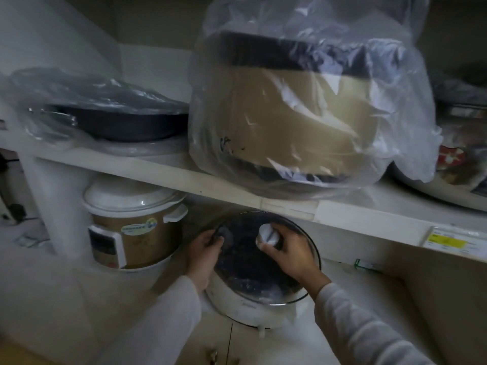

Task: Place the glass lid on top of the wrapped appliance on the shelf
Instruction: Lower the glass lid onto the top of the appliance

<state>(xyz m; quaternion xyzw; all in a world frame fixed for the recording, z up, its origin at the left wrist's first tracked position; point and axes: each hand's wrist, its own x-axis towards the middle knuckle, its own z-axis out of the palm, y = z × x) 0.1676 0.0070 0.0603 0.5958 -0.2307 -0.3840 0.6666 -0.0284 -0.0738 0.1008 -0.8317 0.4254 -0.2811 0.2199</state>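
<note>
The step in hand is the pick-up: the lid (263, 255) lies tilted over a white pot (253, 309) just below the shelf (184, 177), and it has not yet gone up. The right hand (292, 255) has its grip closed on the lid's white knob (268, 235), while the left hand (204, 255) pinches the lid's left rim, its fingertips curled around a dark piece there; what that piece is I cannot tell. The target, as I judge it, is the wrapped appliance (303, 117), which stands on the shelf directly above the lid, a beige body with a dark band inside a loose clear bag. The next move seems to call for drawing the lid out toward the person, clear of the shelf's front edge, then lifting it high past the bag's front to its top. Room is tight: the lid's far rim sits just under the shelf edge, a rice cooker (134, 222) stands below the shelf to the lid's left, and on the shelf a bagged pan (116, 122) and another wrapped item (458, 154) flank the appliance. The bag's top is bunched and runs out of view, so a level seat looks doubtful.
</note>
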